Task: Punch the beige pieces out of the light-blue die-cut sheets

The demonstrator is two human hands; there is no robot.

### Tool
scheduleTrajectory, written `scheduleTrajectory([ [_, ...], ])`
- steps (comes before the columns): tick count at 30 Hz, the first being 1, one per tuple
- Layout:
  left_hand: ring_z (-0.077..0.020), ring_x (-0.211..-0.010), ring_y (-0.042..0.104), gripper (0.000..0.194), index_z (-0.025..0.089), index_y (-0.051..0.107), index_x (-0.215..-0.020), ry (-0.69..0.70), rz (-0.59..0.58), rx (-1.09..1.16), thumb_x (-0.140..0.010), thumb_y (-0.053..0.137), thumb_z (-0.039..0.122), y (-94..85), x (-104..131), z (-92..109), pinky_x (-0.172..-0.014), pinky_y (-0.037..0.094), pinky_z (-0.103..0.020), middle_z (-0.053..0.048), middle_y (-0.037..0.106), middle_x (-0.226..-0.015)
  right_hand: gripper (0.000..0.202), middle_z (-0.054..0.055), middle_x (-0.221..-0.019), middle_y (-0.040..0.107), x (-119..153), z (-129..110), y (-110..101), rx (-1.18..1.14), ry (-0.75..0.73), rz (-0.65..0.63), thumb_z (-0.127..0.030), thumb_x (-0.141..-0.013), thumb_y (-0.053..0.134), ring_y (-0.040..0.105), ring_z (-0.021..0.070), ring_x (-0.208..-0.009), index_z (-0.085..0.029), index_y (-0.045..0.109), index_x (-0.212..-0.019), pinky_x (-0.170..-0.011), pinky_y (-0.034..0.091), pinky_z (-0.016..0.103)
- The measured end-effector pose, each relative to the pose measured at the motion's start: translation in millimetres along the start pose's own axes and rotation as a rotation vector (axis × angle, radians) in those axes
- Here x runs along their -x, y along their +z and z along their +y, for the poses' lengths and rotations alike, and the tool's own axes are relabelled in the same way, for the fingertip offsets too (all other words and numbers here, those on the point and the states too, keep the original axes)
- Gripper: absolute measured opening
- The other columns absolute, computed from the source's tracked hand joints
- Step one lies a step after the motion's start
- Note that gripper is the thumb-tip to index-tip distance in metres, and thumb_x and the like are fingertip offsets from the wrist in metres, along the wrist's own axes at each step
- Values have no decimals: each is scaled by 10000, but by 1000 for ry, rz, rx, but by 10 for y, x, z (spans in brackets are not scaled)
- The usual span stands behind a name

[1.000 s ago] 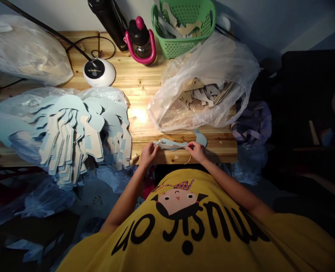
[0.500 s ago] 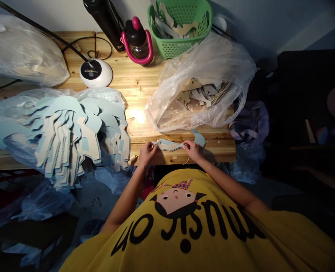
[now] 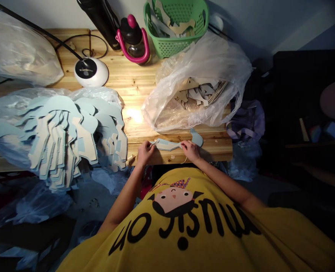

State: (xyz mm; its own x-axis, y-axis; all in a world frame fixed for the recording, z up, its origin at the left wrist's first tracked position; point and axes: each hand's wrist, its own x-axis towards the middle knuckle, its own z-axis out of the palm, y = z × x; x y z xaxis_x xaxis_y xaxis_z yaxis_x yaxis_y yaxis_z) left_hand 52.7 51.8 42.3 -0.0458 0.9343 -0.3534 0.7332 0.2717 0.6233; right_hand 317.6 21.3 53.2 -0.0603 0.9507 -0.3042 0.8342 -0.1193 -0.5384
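A light-blue cut-out piece (image 3: pixel 167 144) with a paler strip on it lies flat near the front edge of the table, between my hands. My left hand (image 3: pixel 146 153) pinches its left end with thumb and fingers; a thin pale edge shows at the fingertips. My right hand (image 3: pixel 190 151) has its fingers closed on the right end. Behind the right hand, a curved blue part (image 3: pixel 196 138) shows; whether it belongs to the same piece I cannot tell. To the left, a fanned pile of similar blue-and-cream cut-outs (image 3: pixel 59 132) hangs over the table edge.
An open plastic bag (image 3: pixel 167 113) of cardboard scraps lies behind my hands. A green basket (image 3: pixel 169 47), a bottle with a pink handle (image 3: pixel 140 58), a black flask (image 3: pixel 102 26) and a lamp base (image 3: pixel 103 73) stand farther back. Another plastic bag (image 3: pixel 20 53) sits at back left.
The whole view has shifted slightly, so things sit a little more to the left. Both hands keep their hold at the two ends of the cut-out piece.
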Motion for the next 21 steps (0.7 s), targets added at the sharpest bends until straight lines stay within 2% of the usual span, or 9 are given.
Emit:
scheduleTrajectory([
  [10,-137,-636,459,213,193,485,-689,8,-2,-21,-816,603,315,-11,1,8,-634,333,-256,22,508,-651,211,91,-982,658,-7,-26,-38,89,-30,-53,-183,-940,484,615,198,-883,-181,674,-1031,-750,427,252],
  [15,-138,-662,479,193,191,503,-719,23,-28,-13,-823,606,316,-23,7,3,-654,356,-255,18,529,-677,300,95,-994,657,21,-125,-130,262,-40,-109,-321,-1008,413,626,196,-841,-220,690,-1060,-683,387,253],
  [18,-146,-702,511,177,189,514,-738,30,-38,2,-817,612,313,-41,4,1,-683,387,-261,6,566,-720,350,92,-1060,649,-46,-237,-143,297,-168,-173,-347,-1030,366,636,195,-870,-258,660,-1199,-675,374,255],
  [21,-163,-771,565,139,189,569,-832,51,-106,63,-783,637,300,-103,-7,-17,-734,437,-275,-16,633,-815,366,77,-1138,635,-161,-329,-89,267,-293,-248,-368,-1028,392,637,201,-929,-290,587,-1327,-690,387,253],
])
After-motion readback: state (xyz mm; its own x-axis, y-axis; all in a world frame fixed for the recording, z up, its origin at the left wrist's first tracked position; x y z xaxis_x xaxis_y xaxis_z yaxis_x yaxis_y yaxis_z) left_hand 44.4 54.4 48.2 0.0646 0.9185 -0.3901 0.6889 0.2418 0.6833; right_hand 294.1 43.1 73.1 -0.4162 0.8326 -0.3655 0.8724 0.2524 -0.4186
